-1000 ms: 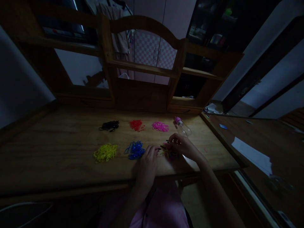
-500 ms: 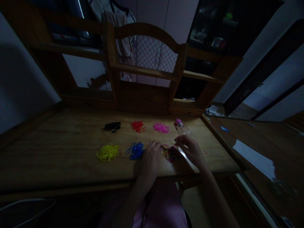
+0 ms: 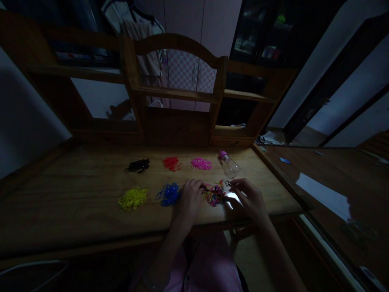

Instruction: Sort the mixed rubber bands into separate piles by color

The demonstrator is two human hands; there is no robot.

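Note:
A mixed-colour heap of small rubber bands [image 3: 214,194] lies near the front edge of a wooden desk [image 3: 75,202]. My left hand [image 3: 190,198] rests on the desk at the heap's left side, fingers curled onto its edge. My right hand [image 3: 247,198] sits to the heap's right, fingertips pinched together near a thin band; what they hold is too small to make out. Sorted piles lie further left and back: blue [image 3: 168,194], yellow [image 3: 133,198], black [image 3: 138,165], red [image 3: 172,163] and pink [image 3: 201,164].
A small clear bottle with a pink cap [image 3: 228,164] lies on its side behind my right hand. A wooden hutch with shelves [image 3: 176,93] rises at the desk's back. To the right, a second surface carries a white paper [image 3: 323,196]. The room is dim.
My right hand has come down from above the mixed heap to its right side. My left hand has shifted slightly toward the heap. The view has tilted a little.

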